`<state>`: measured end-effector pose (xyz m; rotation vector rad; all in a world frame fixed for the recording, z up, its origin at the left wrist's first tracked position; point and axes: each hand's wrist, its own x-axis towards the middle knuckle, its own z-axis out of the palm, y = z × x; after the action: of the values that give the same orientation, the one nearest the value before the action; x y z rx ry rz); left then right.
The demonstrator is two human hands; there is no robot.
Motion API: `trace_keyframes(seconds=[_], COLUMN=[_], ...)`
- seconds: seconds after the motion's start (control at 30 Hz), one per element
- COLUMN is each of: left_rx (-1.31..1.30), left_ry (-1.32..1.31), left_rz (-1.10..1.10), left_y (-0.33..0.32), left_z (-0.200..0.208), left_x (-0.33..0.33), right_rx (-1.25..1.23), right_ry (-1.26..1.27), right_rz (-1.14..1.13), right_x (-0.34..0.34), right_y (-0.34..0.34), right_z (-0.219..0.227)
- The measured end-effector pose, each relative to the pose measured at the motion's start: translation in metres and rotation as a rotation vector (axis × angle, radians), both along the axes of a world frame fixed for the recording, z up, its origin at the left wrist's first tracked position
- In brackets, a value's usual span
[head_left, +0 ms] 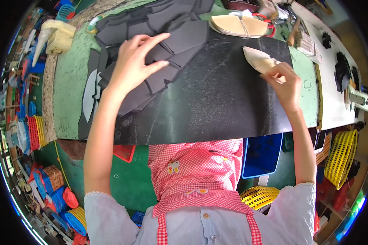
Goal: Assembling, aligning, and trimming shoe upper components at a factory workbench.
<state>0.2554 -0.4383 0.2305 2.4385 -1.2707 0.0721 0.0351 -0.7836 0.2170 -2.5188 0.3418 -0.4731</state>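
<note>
My left hand is over the pile of dark grey cut sheet pieces on the left half of the table, its thumb and fingers spread apart. In my right hand is a cream, pointed cut piece, pinched near its lower end above the right part of the black mat. A tied bundle of similar cream pieces lies beyond the mat's far edge. Red-handled scissors show beside that bundle, their blades mostly hidden.
A roll of tape and a yellowish block with a pale horn-shaped part are at the far left. A hammer lies at the far right. Below the table's front edge stands a blue bin, with yellow baskets to the right.
</note>
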Motion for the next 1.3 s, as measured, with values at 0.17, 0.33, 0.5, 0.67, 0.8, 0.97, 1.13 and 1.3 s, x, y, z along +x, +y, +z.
trace_keyframes(seconds=[0.17, 0.33, 0.5, 0.67, 0.8, 0.97, 1.13, 1.3], left_rx=[-0.287, 0.061, -0.158, -0.182, -0.044, -0.261, -0.84, -0.846], left_ry=[-0.186, 0.067, 0.169, 0.093, 0.055, 0.259, 1.65, 1.628], left_rz=[0.021, -0.155, -0.26, -0.39, -0.362, -0.306, -0.325, -0.38], left_y=[-0.014, -0.015, -0.067, -0.137, -0.138, -0.13, -0.109, -0.087], left_z=[0.016, -0.004, -0.003, -0.037, -0.044, -0.015, 0.024, 0.015], left_x=[-0.018, -0.116, -0.147, -0.165, -0.173, -0.167, -0.167, -0.157], right_rx=[0.248, 0.551, 0.714, 1.034, 0.793, -0.156, -0.274, 0.178], right_ry=[0.048, 0.17, 0.135, 0.066, -0.913, -0.439, -0.433, -0.209], right_rz=[0.086, -0.105, 0.081, -0.028, -0.169, 0.147, 0.487, 0.515], right_x=[-0.013, -0.022, -0.021, -0.02, -0.038, -0.053, -0.039, -0.032], right_y=[-0.011, -0.018, -0.007, -0.036, -0.077, -0.005, 0.041, 0.062], right_z=[-0.003, -0.005, -0.006, -0.003, 0.064, 0.095, 0.067, 0.075])
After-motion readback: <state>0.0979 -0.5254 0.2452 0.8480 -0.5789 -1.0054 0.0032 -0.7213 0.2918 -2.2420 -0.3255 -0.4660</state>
